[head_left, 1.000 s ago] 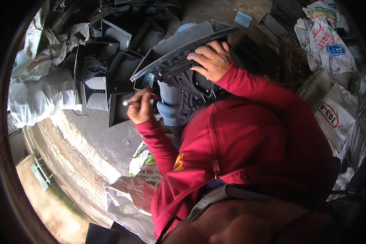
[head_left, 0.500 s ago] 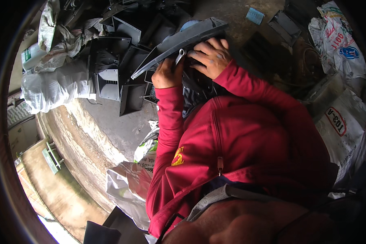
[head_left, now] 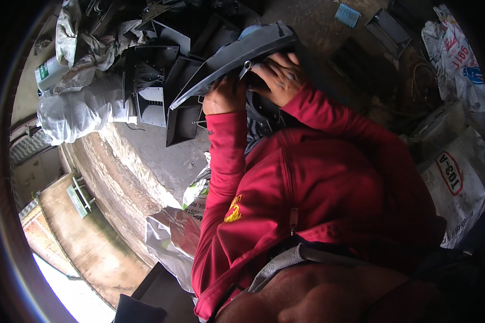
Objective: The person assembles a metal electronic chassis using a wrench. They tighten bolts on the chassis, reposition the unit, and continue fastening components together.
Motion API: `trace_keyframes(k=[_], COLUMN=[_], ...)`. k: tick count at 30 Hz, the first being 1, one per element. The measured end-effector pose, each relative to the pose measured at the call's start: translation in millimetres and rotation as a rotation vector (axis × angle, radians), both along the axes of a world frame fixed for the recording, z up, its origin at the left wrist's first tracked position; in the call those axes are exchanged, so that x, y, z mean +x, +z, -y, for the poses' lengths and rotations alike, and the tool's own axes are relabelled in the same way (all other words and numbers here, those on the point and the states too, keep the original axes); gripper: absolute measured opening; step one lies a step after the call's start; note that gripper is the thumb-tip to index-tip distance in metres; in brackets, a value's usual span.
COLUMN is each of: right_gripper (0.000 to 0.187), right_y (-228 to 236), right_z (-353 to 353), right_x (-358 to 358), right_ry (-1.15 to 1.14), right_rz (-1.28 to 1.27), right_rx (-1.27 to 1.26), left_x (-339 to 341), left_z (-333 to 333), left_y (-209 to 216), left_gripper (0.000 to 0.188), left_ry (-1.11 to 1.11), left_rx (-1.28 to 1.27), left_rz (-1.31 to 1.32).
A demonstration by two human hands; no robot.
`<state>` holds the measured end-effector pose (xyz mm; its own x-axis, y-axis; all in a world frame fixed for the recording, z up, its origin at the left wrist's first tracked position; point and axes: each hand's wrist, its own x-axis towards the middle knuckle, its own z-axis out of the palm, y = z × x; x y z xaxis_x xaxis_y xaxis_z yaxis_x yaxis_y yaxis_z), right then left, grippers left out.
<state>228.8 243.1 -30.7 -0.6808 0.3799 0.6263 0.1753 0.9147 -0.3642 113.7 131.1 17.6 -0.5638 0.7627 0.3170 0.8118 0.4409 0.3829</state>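
Observation:
A large dark grey part [head_left: 237, 54], seemingly a metal housing or tray, is tilted over my lap with its long rim toward me. My left hand [head_left: 224, 98] is closed around a wrench [head_left: 246, 69] below that rim, and the ring end sticks up past my fingers. My right hand [head_left: 279, 79] is beside it under the right half of the part, with its fingers bent inward near the wrench's ring. The right fingertips are in shadow, and whatever they pinch is hidden. Both forearms are in red sleeves.
Several black metal housings [head_left: 183, 123] lie piled on the floor at the left. Beyond them is a plastic-wrapped bundle [head_left: 81, 110]. White sacks [head_left: 455, 177] stand at the right, and a blue flat piece [head_left: 348, 15] lies on the floor at the far right.
The wrench has shifted slightly right and its ring sits closer to my right hand. My right hand has moved a little left, and the grey part has tilted slightly.

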Motion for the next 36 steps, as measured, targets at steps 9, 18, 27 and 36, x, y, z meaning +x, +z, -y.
trace_keyframes(k=[9, 18, 27, 36], right_gripper=[0.052, 0.064, 0.059, 0.060], right_y=[-2.8, 4.9, 7.7, 12.0], right_z=[0.6, 2.4, 2.5, 3.4], right_x=[0.6, -4.3, -4.0, -6.7], right_ry=[0.028, 0.044, 0.052, 0.054], right_rz=[-0.054, -0.042, 0.056, 0.122], right_rx=[-0.152, -0.105, -0.111, -0.116], left_x=[-0.8, -11.1, 0.1, -4.9], left_z=[21.2, 31.9, 43.3, 37.2], left_y=[-12.4, -26.3, -40.4, -32.0], left_gripper=[0.035, 0.038, 0.044, 0.051], left_ry=[-0.155, -0.188, -0.155, -0.170], left_rx=[0.160, 0.234, 0.262, 0.135], left_rz=[0.085, 0.950, 0.581, 0.313])
